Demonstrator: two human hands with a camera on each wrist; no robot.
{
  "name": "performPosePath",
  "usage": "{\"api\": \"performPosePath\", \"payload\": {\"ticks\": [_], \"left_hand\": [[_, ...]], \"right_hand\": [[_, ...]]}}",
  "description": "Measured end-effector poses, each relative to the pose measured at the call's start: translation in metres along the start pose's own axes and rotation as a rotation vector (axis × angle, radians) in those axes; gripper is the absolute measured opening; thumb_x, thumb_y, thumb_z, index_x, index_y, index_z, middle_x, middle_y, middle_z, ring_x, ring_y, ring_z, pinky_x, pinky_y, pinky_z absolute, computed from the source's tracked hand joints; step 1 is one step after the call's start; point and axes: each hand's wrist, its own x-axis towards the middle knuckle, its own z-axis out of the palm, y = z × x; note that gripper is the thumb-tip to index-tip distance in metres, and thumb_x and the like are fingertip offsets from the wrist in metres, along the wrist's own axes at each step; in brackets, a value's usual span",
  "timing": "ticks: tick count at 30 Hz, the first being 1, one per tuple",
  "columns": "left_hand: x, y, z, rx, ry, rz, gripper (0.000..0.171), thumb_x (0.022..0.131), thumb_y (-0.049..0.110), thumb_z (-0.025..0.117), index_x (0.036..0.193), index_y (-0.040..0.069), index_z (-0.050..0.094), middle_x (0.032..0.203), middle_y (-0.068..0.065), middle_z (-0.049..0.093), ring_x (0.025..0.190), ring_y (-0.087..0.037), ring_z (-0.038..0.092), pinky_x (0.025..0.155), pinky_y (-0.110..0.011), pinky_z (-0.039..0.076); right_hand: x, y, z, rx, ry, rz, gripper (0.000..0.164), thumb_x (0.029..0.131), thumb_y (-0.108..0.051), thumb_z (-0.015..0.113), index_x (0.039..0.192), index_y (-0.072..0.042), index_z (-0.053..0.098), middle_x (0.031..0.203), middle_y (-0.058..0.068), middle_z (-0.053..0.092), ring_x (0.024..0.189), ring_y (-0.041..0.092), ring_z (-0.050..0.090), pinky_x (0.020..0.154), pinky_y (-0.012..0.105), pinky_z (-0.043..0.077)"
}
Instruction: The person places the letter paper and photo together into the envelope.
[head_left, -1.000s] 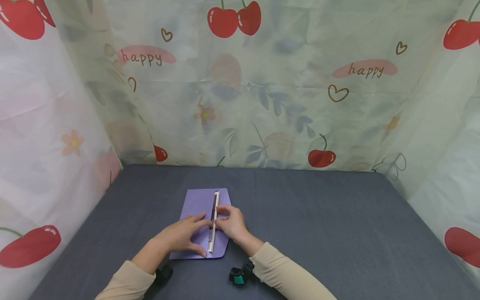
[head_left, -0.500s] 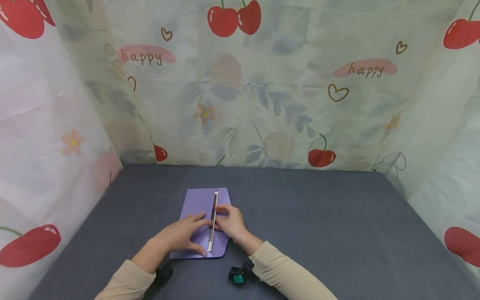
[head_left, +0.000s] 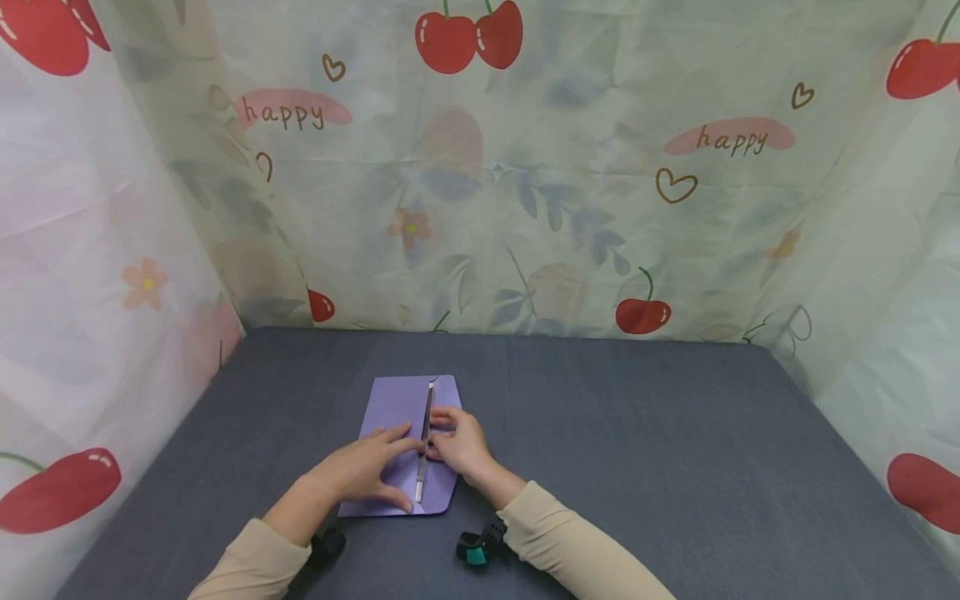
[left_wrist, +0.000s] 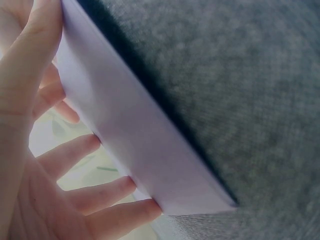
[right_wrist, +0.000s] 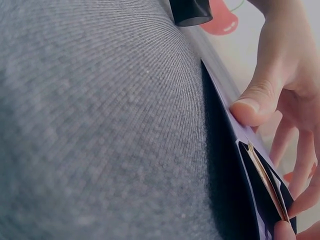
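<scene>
A purple envelope [head_left: 397, 400] lies flat on the dark tabletop, its flap side up and its mouth a long slit toward the right. A thin pale card [right_wrist: 264, 176] shows as a narrow edge inside that mouth in the right wrist view. My left hand [head_left: 360, 471] rests on the envelope with fingers spread and thumb near the front edge, holding it down. From the right, my right hand [head_left: 463, 448] pinches the card's edge at the middle of the slit, its other fingers loosely bent. Most of the card is hidden inside the envelope.
The dark grey cloth tabletop [head_left: 637, 458] spreads out to both sides. A black wrist device with a green patch [head_left: 475, 553] is by the right sleeve, another dark one [head_left: 327, 547] by the left. Cherry-printed curtains [head_left: 525, 208] enclose the table's back and sides.
The pale strip at the slit has narrowed from a wide white band to a thin line, as the card has sunk deeper into the envelope. Both hands stay nearly in place.
</scene>
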Motion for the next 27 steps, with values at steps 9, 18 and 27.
{"api": "performPosePath", "payload": {"ticks": [9,18,27], "left_hand": [[-0.001,0.0022,-0.0016,0.003,0.003,0.004,0.076,0.065,0.048,0.078,0.127,0.012,0.052,0.143,-0.027,0.039,0.122,-0.058,0.04,0.095,-0.062,0.039],[-0.0014,0.0028,-0.0017,0.002,0.014,0.028,0.076,0.065,0.047,0.079,0.126,0.011,0.053,0.142,-0.028,0.04,0.119,-0.061,0.04,0.094,-0.063,0.039],[-0.0004,0.0018,-0.001,0.0,-0.009,0.002,0.078,0.065,0.047,0.078,0.128,0.011,0.052,0.144,-0.027,0.038,0.122,-0.06,0.038,0.095,-0.063,0.038]], "right_hand": [[0.0008,0.0012,0.0025,0.04,-0.006,0.0,0.049,0.081,0.014,0.049,0.13,0.009,0.043,0.121,0.03,0.058,0.086,0.03,0.068,0.064,0.03,0.057],[0.0008,-0.0001,0.0031,0.037,-0.012,0.018,0.05,0.082,0.013,0.048,0.131,0.009,0.04,0.121,0.03,0.057,0.089,0.032,0.068,0.065,0.029,0.057],[0.0007,0.0001,0.0022,0.045,-0.031,0.018,0.05,0.083,0.012,0.048,0.132,0.009,0.039,0.121,0.031,0.057,0.092,0.032,0.067,0.067,0.028,0.057]]}}
